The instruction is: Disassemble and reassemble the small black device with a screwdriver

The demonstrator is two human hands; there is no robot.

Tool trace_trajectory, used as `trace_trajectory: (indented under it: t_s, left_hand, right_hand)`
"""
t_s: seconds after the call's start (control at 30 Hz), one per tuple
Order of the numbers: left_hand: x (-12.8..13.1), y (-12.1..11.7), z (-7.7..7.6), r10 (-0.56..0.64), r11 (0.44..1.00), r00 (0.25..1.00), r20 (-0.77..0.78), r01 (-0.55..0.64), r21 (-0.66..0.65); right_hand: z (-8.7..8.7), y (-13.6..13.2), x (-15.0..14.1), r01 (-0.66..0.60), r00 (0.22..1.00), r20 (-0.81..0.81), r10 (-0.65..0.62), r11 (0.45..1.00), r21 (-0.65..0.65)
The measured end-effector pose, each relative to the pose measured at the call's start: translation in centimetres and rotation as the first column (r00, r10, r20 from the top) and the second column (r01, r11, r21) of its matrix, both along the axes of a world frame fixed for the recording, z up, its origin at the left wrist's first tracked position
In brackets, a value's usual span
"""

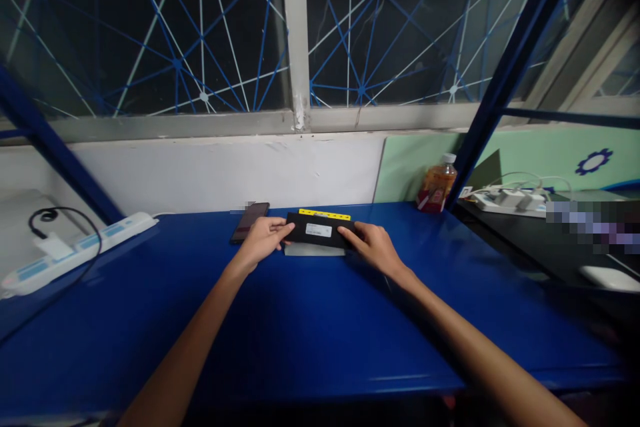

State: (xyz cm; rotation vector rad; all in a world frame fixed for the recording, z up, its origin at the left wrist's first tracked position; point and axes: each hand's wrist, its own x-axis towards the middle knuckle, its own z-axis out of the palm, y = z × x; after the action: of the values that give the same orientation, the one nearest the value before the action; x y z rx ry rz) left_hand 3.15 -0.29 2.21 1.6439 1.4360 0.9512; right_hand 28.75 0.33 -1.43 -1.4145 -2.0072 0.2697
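A flat black device (319, 230) with a white label and a yellow strip along its far edge lies across a grey block (314, 250) on the blue table (310, 327). My left hand (263, 237) grips its left end with fingers curled. On the right end my right hand (371, 245) does the same. Both arms reach forward from the near edge.
A dark phone (249, 221) lies just left of the device. A white power strip (75, 250) with a black cable sits at the far left. An orange drink bottle (437, 184) stands at the back right, beside a blue frame post (505, 73) and chargers (510, 200).
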Motion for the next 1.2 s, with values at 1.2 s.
trace_trajectory:
  t_s: [1.2]
  left_hand:
    - [-0.7, 0.2, -0.5, -0.065, 0.998, 0.996, -0.061, 0.064, -0.025]
  right_hand:
    - [-0.7, -0.3, -0.3, -0.099, 0.995, -0.029, 0.097, 0.994, -0.052]
